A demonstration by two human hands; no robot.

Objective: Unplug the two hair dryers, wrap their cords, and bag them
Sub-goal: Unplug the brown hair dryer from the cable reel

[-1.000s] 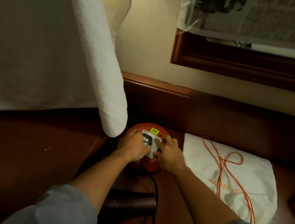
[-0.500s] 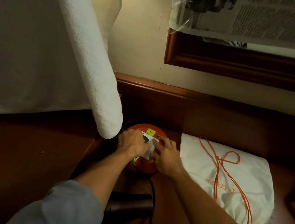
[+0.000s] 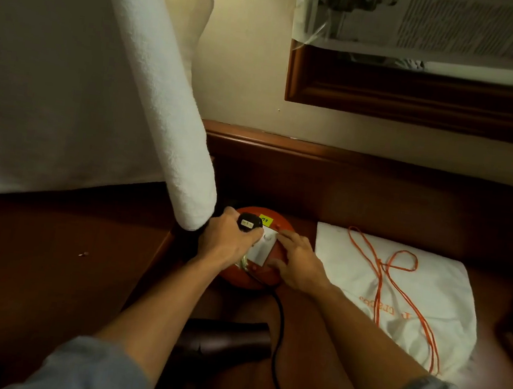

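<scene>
Just below the middle of the frame the black plug (image 3: 249, 223) sits pinched in the left hand (image 3: 227, 242), apparently just clear of the white socket plate (image 3: 262, 248) on the round orange reel (image 3: 252, 277). The right hand (image 3: 296, 264) lies spread, fingers pressing the reel down. So the unplugging step looks under way. Next, I'd guess, comes drawing the black cord (image 3: 279, 334) towards the dark hair dryer (image 3: 226, 339) at bottom centre. The white drawstring bag (image 3: 422, 296) waits at right on the table (image 3: 48, 266).
</scene>
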